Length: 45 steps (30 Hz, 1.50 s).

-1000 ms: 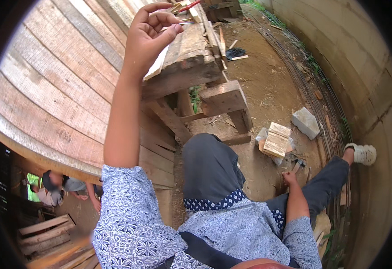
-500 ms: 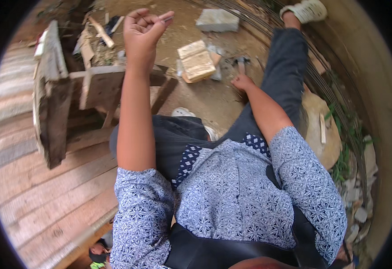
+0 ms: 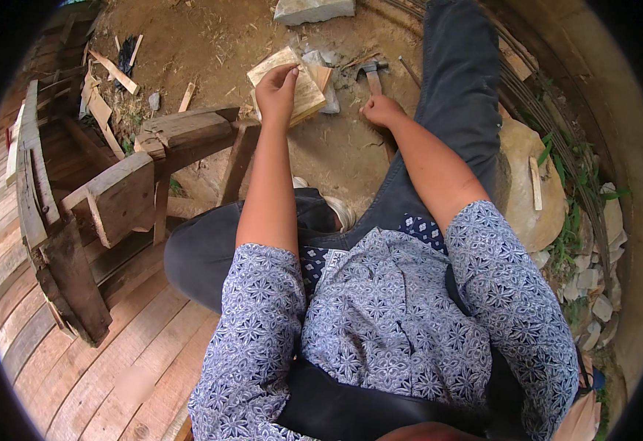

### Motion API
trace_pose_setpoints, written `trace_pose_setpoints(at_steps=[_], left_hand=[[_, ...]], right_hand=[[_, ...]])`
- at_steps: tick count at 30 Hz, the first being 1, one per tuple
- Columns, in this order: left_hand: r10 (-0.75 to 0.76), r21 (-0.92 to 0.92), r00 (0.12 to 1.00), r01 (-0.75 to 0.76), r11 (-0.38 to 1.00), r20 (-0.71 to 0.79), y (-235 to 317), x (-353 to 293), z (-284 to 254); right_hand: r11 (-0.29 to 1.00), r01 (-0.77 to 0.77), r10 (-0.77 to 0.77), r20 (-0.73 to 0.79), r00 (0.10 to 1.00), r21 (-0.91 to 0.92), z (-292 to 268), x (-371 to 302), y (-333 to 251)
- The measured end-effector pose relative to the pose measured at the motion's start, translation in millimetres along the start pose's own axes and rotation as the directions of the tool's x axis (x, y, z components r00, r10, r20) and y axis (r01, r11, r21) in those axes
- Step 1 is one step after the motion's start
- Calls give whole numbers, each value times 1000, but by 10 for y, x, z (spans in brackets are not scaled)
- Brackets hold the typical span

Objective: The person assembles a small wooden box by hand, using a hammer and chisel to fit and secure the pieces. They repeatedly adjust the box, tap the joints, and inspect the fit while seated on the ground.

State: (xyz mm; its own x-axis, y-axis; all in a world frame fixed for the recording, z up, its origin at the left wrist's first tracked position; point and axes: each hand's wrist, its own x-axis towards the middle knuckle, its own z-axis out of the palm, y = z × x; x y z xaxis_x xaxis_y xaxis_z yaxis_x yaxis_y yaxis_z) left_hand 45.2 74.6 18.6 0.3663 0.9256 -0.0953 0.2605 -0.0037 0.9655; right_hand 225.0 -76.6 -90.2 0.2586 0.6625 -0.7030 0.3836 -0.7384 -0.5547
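Note:
My right hand (image 3: 381, 111) is closed round the wooden handle of a claw hammer (image 3: 370, 67), its dark head turned away from me, low over the dirt. My left hand (image 3: 277, 92) is pinched together over a pale, squared wooden block (image 3: 308, 94). The fingertips hide most of what they hold; half a second ago it showed as a short, thin grey piece like a nail. Beneath the block, a reddish piece of wood (image 3: 323, 77) and grey stone chunks (image 3: 312, 57) stick out.
A rough timber frame (image 3: 119, 191) stands at my left over a plank platform (image 3: 108, 367). A grey block (image 3: 314, 9) lies ahead. To my right are a large rock (image 3: 531, 184), long thin rods (image 3: 549, 103) and rubble (image 3: 593, 287). Wood scraps (image 3: 114, 71) litter the dirt.
My left hand has come down from its raised spot onto the wooden block. The right hand still grips the hammer, slightly shifted. The view has moved, showing more of the timber frame.

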Motion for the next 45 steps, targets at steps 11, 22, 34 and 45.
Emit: trace_pose_setpoints(at_steps=[11,22,34,45], left_hand=[[134,234,985,-106,966,-107,-188,-41,123],[89,233,987,-56,971,-136,-84,-58,156],[61,156,988,-39,987,-141,-231,19,131],[68,157,991,-49,986,-118,-212,19,106]], right_hand=[[1000,23,-23,-69,997,-6,16,-6,40],[999,17,-19,-51,999,-37,-15,20,58],[995,-74,70,-68,995,-59,-98,-129,-52],[978,-207,204,-162,966,-6,-193,-247,-192]])
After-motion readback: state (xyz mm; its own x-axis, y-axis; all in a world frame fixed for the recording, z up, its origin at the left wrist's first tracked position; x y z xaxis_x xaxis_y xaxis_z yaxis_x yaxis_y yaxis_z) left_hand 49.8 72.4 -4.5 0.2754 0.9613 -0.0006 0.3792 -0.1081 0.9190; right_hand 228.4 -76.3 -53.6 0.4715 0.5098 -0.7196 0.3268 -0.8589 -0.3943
